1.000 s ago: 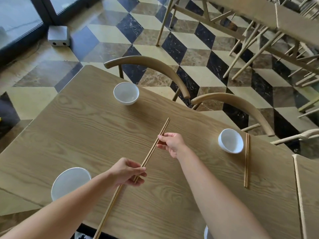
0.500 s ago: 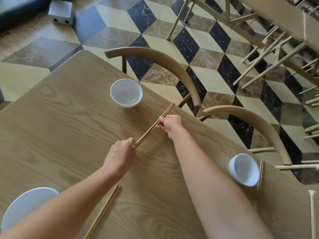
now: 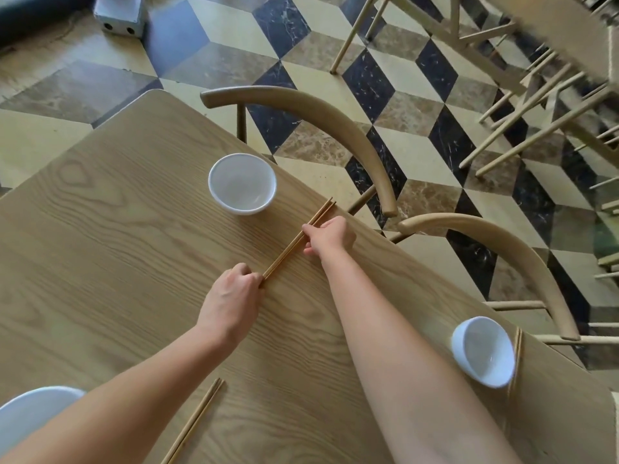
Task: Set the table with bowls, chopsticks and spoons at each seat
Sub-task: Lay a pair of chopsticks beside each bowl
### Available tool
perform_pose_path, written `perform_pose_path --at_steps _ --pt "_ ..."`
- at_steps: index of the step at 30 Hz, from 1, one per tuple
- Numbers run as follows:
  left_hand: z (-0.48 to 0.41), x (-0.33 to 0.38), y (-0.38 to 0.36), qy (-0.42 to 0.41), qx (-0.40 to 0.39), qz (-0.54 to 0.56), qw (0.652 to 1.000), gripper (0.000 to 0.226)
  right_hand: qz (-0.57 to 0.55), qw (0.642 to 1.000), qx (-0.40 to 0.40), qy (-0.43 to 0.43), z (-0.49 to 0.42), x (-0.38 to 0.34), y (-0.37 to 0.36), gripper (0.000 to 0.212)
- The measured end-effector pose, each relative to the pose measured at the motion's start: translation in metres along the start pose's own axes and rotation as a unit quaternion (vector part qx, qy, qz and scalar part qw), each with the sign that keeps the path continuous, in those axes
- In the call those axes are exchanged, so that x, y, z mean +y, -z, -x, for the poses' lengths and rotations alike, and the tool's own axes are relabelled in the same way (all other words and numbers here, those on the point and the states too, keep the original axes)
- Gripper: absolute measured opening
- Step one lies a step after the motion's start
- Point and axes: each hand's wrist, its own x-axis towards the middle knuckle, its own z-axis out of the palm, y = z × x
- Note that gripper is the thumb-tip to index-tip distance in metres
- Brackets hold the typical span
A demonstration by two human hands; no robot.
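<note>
A pair of wooden chopsticks [image 3: 294,241] lies low over the wooden table [image 3: 110,229], just right of a white bowl [image 3: 242,183] at the far seat. My left hand [image 3: 231,296] pinches their near end. My right hand [image 3: 330,236] grips them near the far end. A second white bowl [image 3: 482,351] sits at the right seat with chopsticks [image 3: 516,360] beside it. Another pair of chopsticks [image 3: 194,421] lies at the near edge beside a third white bowl [image 3: 30,413], which my left arm partly hides. No spoons are in view.
Two curved-back wooden chairs [image 3: 335,125] [image 3: 522,259] stand along the table's far right side. More chair legs [image 3: 522,95] crowd the top right over a chequered floor. A small grey box [image 3: 120,15] rests on the floor at top left.
Both hands have carried the held chopsticks away from me toward the far bowl. The other pair has separated from them and stays at the near edge. The camera has leaned forward.
</note>
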Motion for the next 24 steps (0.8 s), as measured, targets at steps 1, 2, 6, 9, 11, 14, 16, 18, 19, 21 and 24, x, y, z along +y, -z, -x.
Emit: perform_pose_path --at_steps 1,2,6,9,11,14,16,18,19,21,24 --pt "-0.001 0.001 0.0 0.003 0.004 0.004 1.0 0.016 -0.005 1.0 0.002 0.009 0.0 0.001 -0.001 0.024" --pt "-0.001 0.002 0.001 0.006 0.006 0.01 1.0 0.015 -0.01 1.0 0.002 0.016 0.001 0.002 -0.002 0.025" --pt "-0.001 0.006 0.002 0.013 0.014 0.033 0.999 0.016 -0.014 0.999 0.014 0.034 0.001 0.001 -0.007 0.024" --pt "0.001 0.01 -0.001 0.001 0.009 0.047 0.999 0.019 0.008 0.999 0.03 0.043 -0.002 0.001 -0.013 0.023" --pt "0.003 0.012 -0.004 -0.007 0.007 0.051 0.999 0.019 0.022 0.998 0.041 0.053 -0.001 0.001 -0.018 0.023" --pt "0.002 0.008 -0.005 -0.014 -0.002 0.062 0.998 0.015 0.022 0.997 0.048 0.062 -0.001 0.002 -0.021 0.024" --pt "0.0 0.002 -0.003 -0.021 -0.011 0.067 0.997 0.007 0.021 0.996 0.055 0.06 -0.001 0.002 -0.021 0.028" --pt "-0.003 -0.004 -0.001 -0.03 -0.01 0.076 0.997 0.009 0.02 0.997 0.058 0.056 -0.001 0.001 -0.021 0.03" --pt "-0.003 -0.006 0.0 -0.032 -0.01 0.087 0.996 0.015 0.021 0.996 0.06 0.056 -0.001 0.001 -0.021 0.031" --pt "-0.005 -0.008 0.002 -0.029 -0.012 0.103 0.994 0.031 0.019 0.996 0.061 0.056 0.0 0.0 -0.021 0.032" --pt "-0.006 -0.01 0.004 -0.022 -0.007 0.109 0.994 0.036 0.019 0.996 0.059 0.057 0.001 0.001 -0.022 0.033"
